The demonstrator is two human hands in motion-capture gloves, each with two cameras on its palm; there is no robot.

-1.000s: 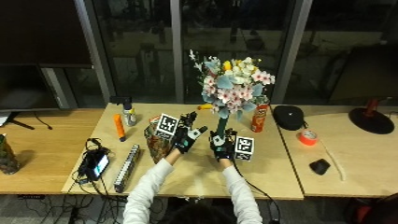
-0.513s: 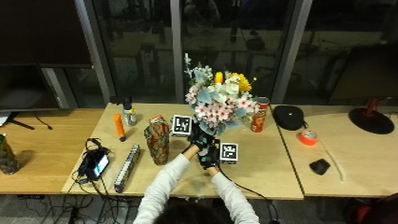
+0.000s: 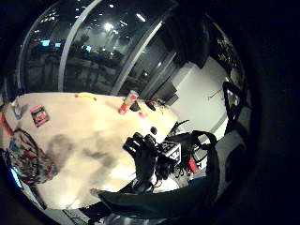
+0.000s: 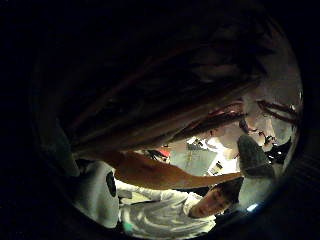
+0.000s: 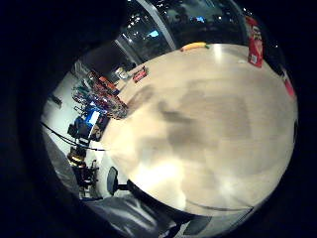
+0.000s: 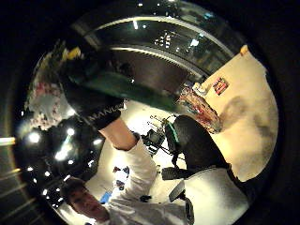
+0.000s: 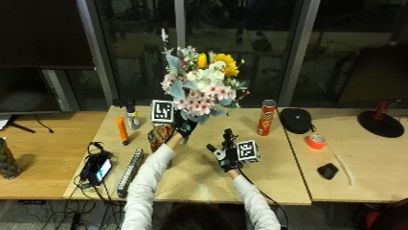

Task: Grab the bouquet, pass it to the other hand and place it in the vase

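Table (image 7: 198,179) under both my arms. Bouquet (image 7: 199,86) is up in the air over the table's back half, my left hand (image 7: 185,128) gripping its stems. Patterned vase (image 7: 158,136) stands just beside that hand, partly hidden by it. My right hand (image 7: 224,152) is near, apart from the flowers, fingers relaxed, holding nothing. Red can (image 7: 266,117) stands right of the bouquet, orange marker (image 7: 121,130) left of the vase.

**Table contents, non-task items**

Wooden table (image 7: 198,177). Far right: red crisp tube (image 7: 265,118), black pouch (image 7: 297,120). Right: orange tape roll (image 7: 315,141), small black object (image 7: 327,170). Left: orange marker (image 7: 121,130), small bottle (image 7: 132,118), power strip (image 7: 130,165), dark monitor (image 7: 38,72).
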